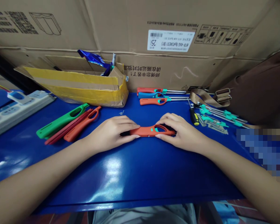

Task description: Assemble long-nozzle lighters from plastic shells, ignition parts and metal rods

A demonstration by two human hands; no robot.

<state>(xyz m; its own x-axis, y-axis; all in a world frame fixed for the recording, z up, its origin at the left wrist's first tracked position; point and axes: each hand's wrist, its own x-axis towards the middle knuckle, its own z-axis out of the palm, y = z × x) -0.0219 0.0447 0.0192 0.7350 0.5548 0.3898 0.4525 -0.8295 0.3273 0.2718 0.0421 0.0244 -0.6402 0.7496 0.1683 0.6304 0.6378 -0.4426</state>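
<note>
An orange lighter handle with a teal trigger lies crosswise on the blue table in front of me. My left hand grips its left end between thumb and fingers. At the opposite end, by the trigger loop, my right hand pinches it the same way. Left of my hands rest loose handle shells: a green one, a dark red one and an orange one. Tiny screws sit just beyond my left hand.
Lighters with metal rods lie at the back. A black-yellow screwdriver, teal-ended rods and small metal parts are at right. A yellow-taped carton stands back left, a power strip at far left. A strap lies behind.
</note>
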